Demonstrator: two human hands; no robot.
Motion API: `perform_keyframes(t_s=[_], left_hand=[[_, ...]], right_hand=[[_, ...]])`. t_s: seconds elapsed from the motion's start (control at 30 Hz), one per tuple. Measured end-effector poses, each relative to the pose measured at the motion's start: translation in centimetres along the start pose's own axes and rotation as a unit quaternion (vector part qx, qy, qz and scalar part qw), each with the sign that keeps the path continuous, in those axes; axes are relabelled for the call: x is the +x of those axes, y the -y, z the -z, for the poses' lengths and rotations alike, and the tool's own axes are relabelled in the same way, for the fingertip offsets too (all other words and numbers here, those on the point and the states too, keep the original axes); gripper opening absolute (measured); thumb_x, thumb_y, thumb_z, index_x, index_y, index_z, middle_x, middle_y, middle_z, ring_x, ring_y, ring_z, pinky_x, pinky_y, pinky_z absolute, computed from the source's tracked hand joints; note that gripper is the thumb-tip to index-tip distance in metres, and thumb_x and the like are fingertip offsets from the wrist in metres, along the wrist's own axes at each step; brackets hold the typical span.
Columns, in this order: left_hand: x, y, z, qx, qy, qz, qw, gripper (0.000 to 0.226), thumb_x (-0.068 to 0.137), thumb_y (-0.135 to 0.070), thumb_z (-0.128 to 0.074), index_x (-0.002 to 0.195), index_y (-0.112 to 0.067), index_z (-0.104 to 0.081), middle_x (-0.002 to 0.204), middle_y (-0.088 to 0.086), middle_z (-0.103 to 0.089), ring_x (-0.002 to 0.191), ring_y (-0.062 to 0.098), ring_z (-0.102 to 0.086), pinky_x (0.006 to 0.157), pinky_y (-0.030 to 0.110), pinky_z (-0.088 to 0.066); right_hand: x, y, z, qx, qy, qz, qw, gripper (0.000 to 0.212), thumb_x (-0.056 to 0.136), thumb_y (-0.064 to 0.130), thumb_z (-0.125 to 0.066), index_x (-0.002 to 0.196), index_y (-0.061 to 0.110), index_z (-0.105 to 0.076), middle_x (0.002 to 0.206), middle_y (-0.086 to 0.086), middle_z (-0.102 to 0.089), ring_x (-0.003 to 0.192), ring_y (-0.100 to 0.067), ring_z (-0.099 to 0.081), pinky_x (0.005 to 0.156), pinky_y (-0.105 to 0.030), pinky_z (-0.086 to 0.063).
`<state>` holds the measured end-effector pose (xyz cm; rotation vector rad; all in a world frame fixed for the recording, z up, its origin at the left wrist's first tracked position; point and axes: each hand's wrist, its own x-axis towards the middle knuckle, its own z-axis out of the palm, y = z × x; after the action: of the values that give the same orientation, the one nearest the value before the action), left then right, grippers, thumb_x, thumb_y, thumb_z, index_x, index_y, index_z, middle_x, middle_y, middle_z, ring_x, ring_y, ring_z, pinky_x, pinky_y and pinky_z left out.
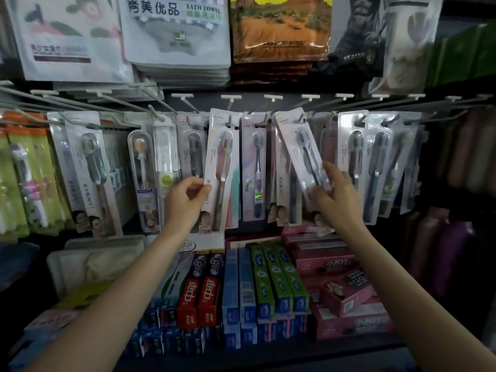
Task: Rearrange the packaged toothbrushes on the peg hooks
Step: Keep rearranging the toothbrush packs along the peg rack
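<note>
A row of packaged toothbrushes hangs on white peg hooks across the middle of the display. My left hand pinches the lower left edge of a white pack with a pink toothbrush, whose top sits at a hook. My right hand grips the lower part of a white pack with a dark toothbrush, tilted with its top leaning left near another hook. Whether either pack's hole is on its hook, I cannot tell. A dark blue toothbrush pack hangs between the two.
Bath towel packs hang on the row above. Toothpaste boxes are stacked on the shelf below my arms, pink boxes to their right. Green packs hang at far left, more toothbrush packs at right.
</note>
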<state>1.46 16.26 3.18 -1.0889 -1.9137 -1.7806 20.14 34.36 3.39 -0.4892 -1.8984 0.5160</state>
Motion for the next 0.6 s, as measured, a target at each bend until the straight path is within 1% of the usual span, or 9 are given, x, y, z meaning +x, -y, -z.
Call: perform_keyframes(t_s=[0.07,0.13,0.23,0.27,0.33,0.37,0.43,0.53,0.6], left_hand=[[0.1,0.0,0.1,0.009,-0.012,-0.010,1.000,0.014,0.087,-0.011,-0.060,0.099,-0.005,-0.062,0.085,-0.002,-0.058,0.076,0.007,-0.052,0.069,0.009,-0.039],[0.0,0.1,0.1,0.016,-0.009,-0.021,1.000,0.012,0.087,-0.012,-0.060,0.097,-0.007,-0.061,0.084,-0.003,-0.059,0.075,0.004,-0.052,0.068,0.008,-0.039],[-0.2,0.2,0.1,0.019,0.003,-0.034,0.999,0.009,0.087,-0.012,-0.059,0.095,-0.009,-0.060,0.080,-0.010,-0.057,0.075,-0.003,-0.051,0.067,0.002,-0.039],[-0.2,0.2,0.1,0.016,0.011,-0.039,0.999,0.008,0.087,-0.012,-0.059,0.095,-0.008,-0.060,0.081,-0.009,-0.057,0.076,-0.001,-0.052,0.068,0.003,-0.039],[-0.3,0.1,-0.1,0.016,0.042,-0.040,0.998,0.009,0.090,-0.014,-0.055,0.095,-0.006,-0.057,0.084,0.000,-0.059,0.079,0.009,-0.055,0.073,0.013,-0.044],[-0.4,0.1,-0.3,0.020,0.061,-0.033,0.997,0.010,0.092,-0.015,-0.052,0.096,-0.007,-0.054,0.088,0.004,-0.058,0.082,0.014,-0.055,0.076,0.021,-0.044],[-0.5,0.0,-0.8,0.040,0.084,-0.014,0.996,0.010,0.095,-0.017,-0.045,0.099,-0.008,-0.048,0.091,0.009,-0.056,0.083,0.018,-0.053,0.079,0.033,-0.045],[-0.5,-0.1,-1.3,0.054,0.079,-0.011,0.995,0.007,0.097,-0.016,-0.041,0.099,-0.010,-0.041,0.080,0.002,-0.049,0.071,0.011,-0.047,0.078,0.036,-0.044],[-0.4,-0.1,-1.4,0.054,0.069,-0.017,0.996,0.004,0.097,-0.014,-0.040,0.097,-0.010,-0.039,0.075,-0.001,-0.046,0.067,0.010,-0.044,0.073,0.034,-0.042]], right_hand=[[-0.5,0.3,-1.0,-0.009,0.018,-0.017,1.000,0.053,0.092,0.010,-0.050,0.141,0.009,-0.031,0.135,-0.014,-0.040,0.114,-0.026,-0.048,0.088,-0.028,-0.038],[-1.1,0.8,-1.9,-0.011,0.004,-0.036,0.999,0.055,0.092,0.013,-0.052,0.141,0.006,-0.029,0.135,-0.016,-0.036,0.114,-0.023,-0.044,0.090,-0.023,-0.033],[-2.2,2.3,-2.8,-0.023,-0.079,0.041,0.996,0.047,0.090,0.011,-0.055,0.132,0.001,-0.038,0.126,-0.015,-0.039,0.111,-0.019,-0.042,0.093,-0.020,-0.031],[-2.3,3.0,-3.4,-0.015,-0.075,0.074,0.994,0.039,0.090,0.007,-0.053,0.128,0.001,-0.044,0.122,-0.014,-0.044,0.107,-0.014,-0.043,0.093,-0.020,-0.035],[-2.4,4.4,-5.0,-0.018,0.012,0.137,0.990,0.032,0.091,-0.001,-0.048,0.123,0.001,-0.050,0.115,-0.011,-0.053,0.099,-0.011,-0.049,0.091,-0.022,-0.043],[-2.3,4.9,-6.0,-0.029,0.059,0.150,0.987,0.034,0.091,-0.004,-0.046,0.124,0.001,-0.050,0.116,-0.012,-0.055,0.097,-0.012,-0.052,0.090,-0.019,-0.043],[-1.8,4.9,-7.8,-0.038,0.082,0.109,0.990,0.040,0.091,-0.005,-0.042,0.130,0.000,-0.043,0.128,-0.015,-0.047,0.106,-0.020,-0.052,0.090,-0.015,-0.038],[-1.0,4.3,-9.7,-0.040,0.042,0.002,0.998,0.044,0.091,-0.003,-0.044,0.134,-0.005,-0.033,0.133,-0.023,-0.038,0.119,-0.035,-0.043,0.099,-0.034,-0.038],[-0.4,3.9,-10.4,-0.030,0.059,-0.061,0.996,0.050,0.092,0.002,-0.048,0.136,-0.004,-0.026,0.124,-0.024,-0.046,0.112,-0.037,-0.050,0.091,-0.038,-0.043]])
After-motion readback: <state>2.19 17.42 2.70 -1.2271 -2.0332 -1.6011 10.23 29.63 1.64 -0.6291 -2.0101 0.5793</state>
